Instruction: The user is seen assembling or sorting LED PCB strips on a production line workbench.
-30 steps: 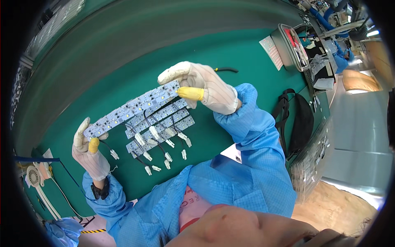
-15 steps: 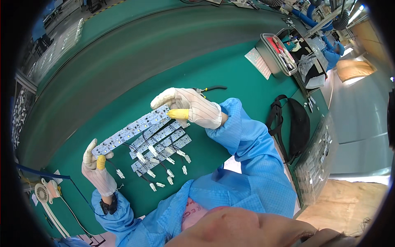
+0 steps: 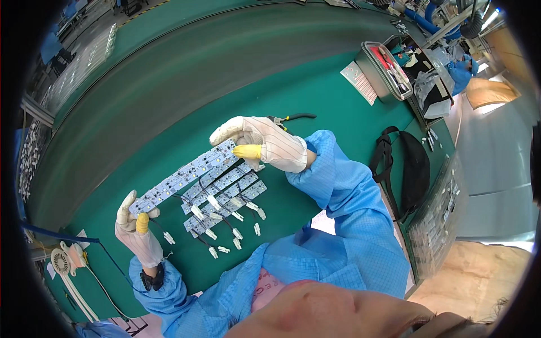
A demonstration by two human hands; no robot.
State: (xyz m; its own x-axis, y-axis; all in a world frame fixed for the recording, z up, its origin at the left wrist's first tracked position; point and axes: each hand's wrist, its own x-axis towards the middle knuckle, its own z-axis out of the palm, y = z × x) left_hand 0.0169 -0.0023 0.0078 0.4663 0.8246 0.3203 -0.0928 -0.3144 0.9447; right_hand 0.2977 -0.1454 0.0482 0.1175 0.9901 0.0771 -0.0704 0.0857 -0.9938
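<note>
Between my two gloved hands I hold a long white LED circuit board (image 3: 183,176), tilted with its right end farther away. My left hand (image 3: 137,228) pinches its near left end, a yellow finger cot on the thumb. My right hand (image 3: 262,141) is closed on the far right end, its yellow-covered thumb over the top face. Just beneath and nearer to me, several similar LED boards (image 3: 225,206) lie side by side on the green mat (image 3: 304,197). Dark wires with white connectors (image 3: 236,232) trail from them. One connector (image 3: 168,238) dangles near my left hand.
Cutters with dark handles (image 3: 300,116) lie beyond my right hand. At the far right stand a metal tin of tools (image 3: 389,70) and a black crate (image 3: 420,107). A black pouch (image 3: 411,174) rests to the right; a small white fan (image 3: 61,262) is at the left.
The whole scene has shifted slightly in the picture. Both hands keep the same grip on the LED board, which stays at nearly the same tilt over the others.
</note>
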